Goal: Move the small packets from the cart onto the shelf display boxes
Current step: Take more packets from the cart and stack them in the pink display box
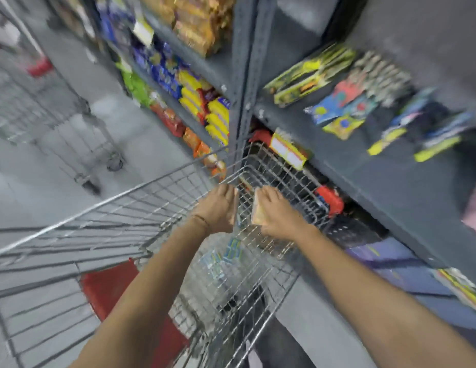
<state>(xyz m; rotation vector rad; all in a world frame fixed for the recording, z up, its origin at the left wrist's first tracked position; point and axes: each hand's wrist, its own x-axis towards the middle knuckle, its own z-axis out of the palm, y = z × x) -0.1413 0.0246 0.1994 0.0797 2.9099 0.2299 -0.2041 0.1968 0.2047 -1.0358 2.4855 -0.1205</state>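
Observation:
Both my hands reach over the far end of the wire cart (151,187). My right hand (278,213) grips a stack of small tan packets (258,212) above the basket. My left hand (218,208) holds a thinner bunch of tan packets (235,208) along its inner edge. Several small blue and green packets (226,254) lie lower in the cart. To the right, the grey shelf (391,176) carries display boxes of colourful small packets (345,102). The frame is blurred by motion.
A red child-seat flap (112,285) sits at the near end of the cart. A second wire cart (58,112) stands in the aisle at left. The left shelving bay (183,83) is stacked with blue, yellow and orange biscuit packs. Red and yellow boxes (287,150) fill the lower shelf.

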